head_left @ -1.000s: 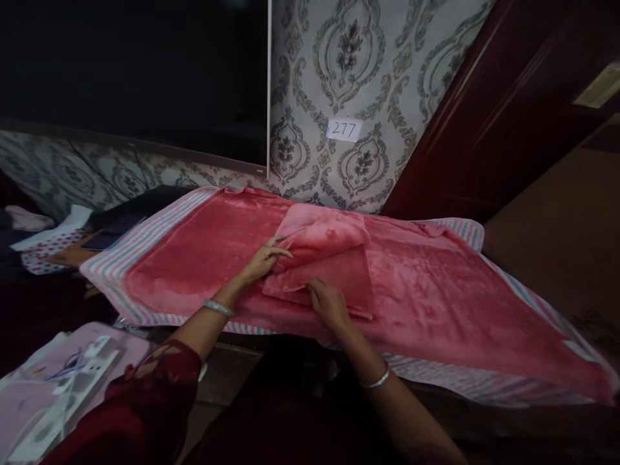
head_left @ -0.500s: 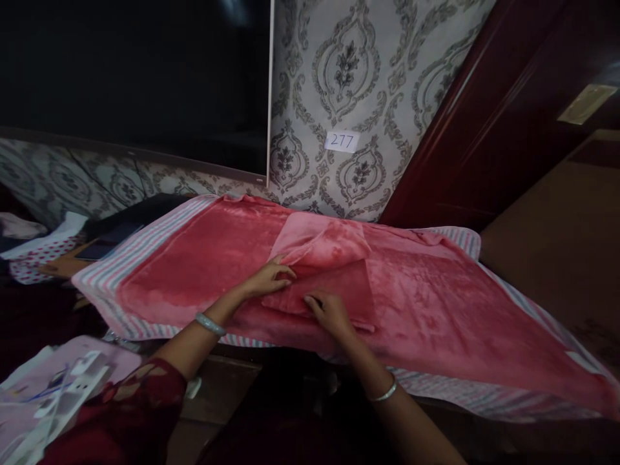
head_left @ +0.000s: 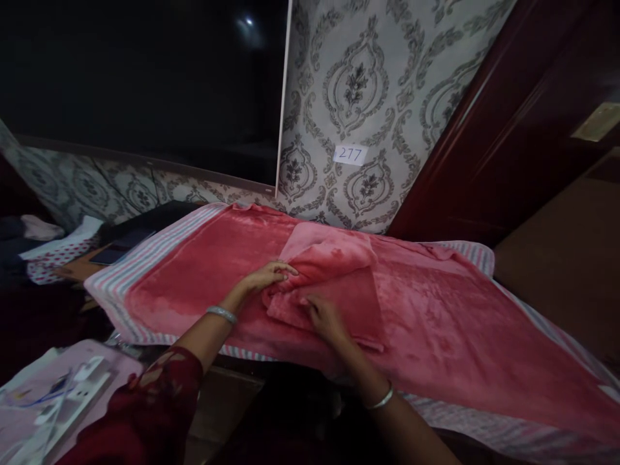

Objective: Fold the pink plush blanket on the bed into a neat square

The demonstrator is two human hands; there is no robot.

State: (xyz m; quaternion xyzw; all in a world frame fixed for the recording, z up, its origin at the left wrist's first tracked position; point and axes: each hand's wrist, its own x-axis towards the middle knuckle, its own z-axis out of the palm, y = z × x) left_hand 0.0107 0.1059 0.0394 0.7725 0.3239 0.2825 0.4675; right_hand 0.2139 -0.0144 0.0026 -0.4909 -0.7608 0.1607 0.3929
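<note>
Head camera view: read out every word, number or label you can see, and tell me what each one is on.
"277": handwritten on a white paper label on the damask wallpaper.
Pale plate on the dark red door: too blurred to tell whether it bears any text.

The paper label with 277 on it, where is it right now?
In the head view, the label sits on the grey patterned wallpaper, just right of the dark glossy panel and above the pink blanket.
</note>
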